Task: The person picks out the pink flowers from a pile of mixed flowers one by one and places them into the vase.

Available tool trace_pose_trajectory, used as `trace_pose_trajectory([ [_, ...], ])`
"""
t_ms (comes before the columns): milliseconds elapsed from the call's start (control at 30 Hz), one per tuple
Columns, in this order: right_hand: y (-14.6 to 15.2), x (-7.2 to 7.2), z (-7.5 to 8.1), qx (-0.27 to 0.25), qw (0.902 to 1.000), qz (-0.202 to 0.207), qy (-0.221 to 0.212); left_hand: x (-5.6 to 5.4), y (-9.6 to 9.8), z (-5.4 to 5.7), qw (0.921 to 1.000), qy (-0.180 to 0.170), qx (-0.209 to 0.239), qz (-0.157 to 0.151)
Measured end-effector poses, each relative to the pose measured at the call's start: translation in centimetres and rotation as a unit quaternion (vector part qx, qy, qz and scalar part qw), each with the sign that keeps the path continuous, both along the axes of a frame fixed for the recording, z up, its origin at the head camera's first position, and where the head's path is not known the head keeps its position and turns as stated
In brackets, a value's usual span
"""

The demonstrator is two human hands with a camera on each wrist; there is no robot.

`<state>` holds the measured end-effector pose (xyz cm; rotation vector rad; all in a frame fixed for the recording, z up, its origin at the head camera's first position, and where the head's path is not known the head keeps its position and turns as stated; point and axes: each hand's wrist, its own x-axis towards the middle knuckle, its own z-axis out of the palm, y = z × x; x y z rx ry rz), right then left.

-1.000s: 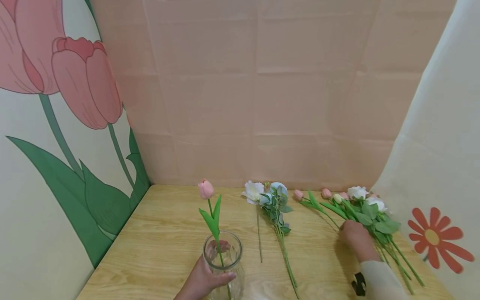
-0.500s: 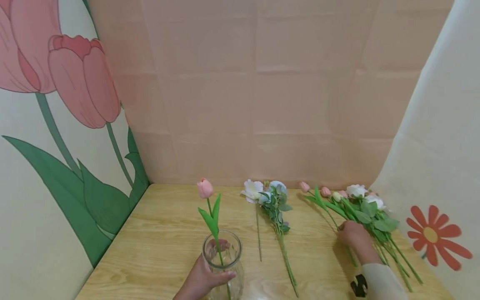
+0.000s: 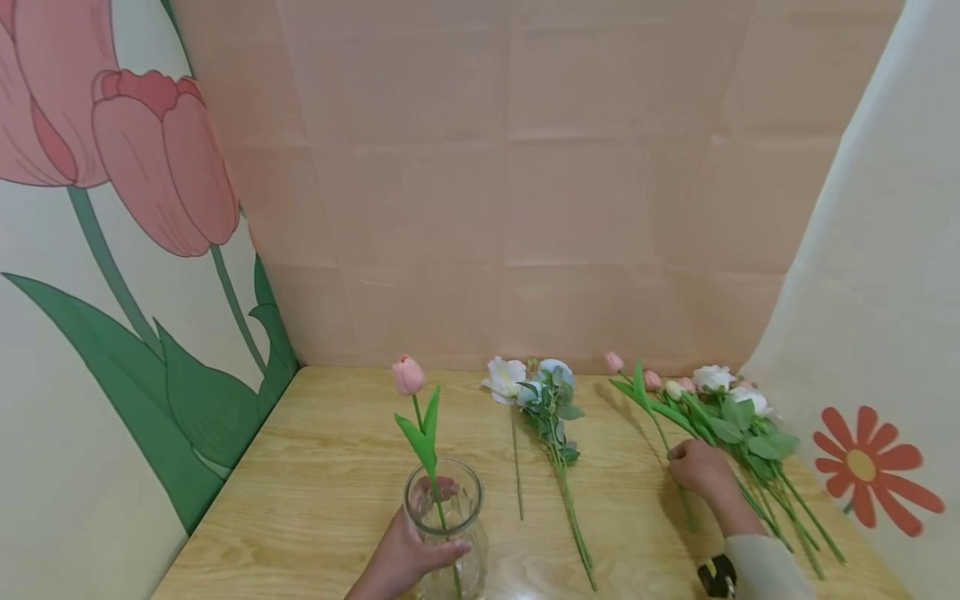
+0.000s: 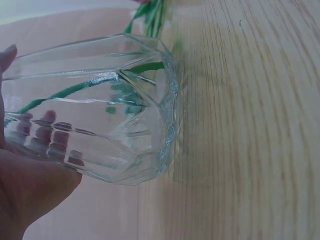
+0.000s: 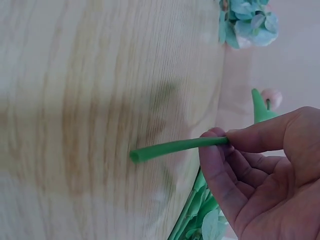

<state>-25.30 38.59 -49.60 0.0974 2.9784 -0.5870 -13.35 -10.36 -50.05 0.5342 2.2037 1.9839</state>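
My left hand [image 3: 411,557] grips a clear glass vase [image 3: 472,557] around its side, thumb in front and fingers behind. A pink tulip [image 3: 408,376] with green leaves stands in the vase, leaning left, its stem visible through the glass in the left wrist view. At the right, my right hand [image 3: 703,472] pinches the green stem [image 5: 172,148] of another pink tulip [image 3: 614,362] between thumb and fingers. That stem's cut end hangs free over the table in the right wrist view. The tulip's head points away, toward the back.
Beside the right hand lies a pile of white roses [image 3: 712,378], tulips and leafy stems. Mid-table are a white flower [image 3: 506,380] on a thin stem and a pale blue flower bunch [image 3: 556,374]. A pink backdrop [image 3: 480,208] rises behind the wooden table [image 3: 315,475].
My right hand has lifted the pinched tulip from the pile's left side, and its head has shifted right and up. The left hand and the vase stay where they were.
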Motion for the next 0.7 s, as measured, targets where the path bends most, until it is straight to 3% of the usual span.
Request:
trace_pose_trajectory([
  [233, -0.7, 0.5, 0.1, -0.020, 0.9996, -0.012, 0.012, 0.0, 0.0, 0.0, 1.0000, 0.002, -0.002, 0.002],
  [533, -2.4, 1.9, 1.2, -0.077, 0.9956, -0.028, 0.046, -0.1, -0.1, -0.1, 1.0000, 0.000, -0.001, -0.002],
  [700, -3.3, 2.5, 1.7, -0.122, 0.9911, -0.032, 0.043, -0.1, -0.1, -0.1, 1.0000, -0.004, 0.005, -0.004],
])
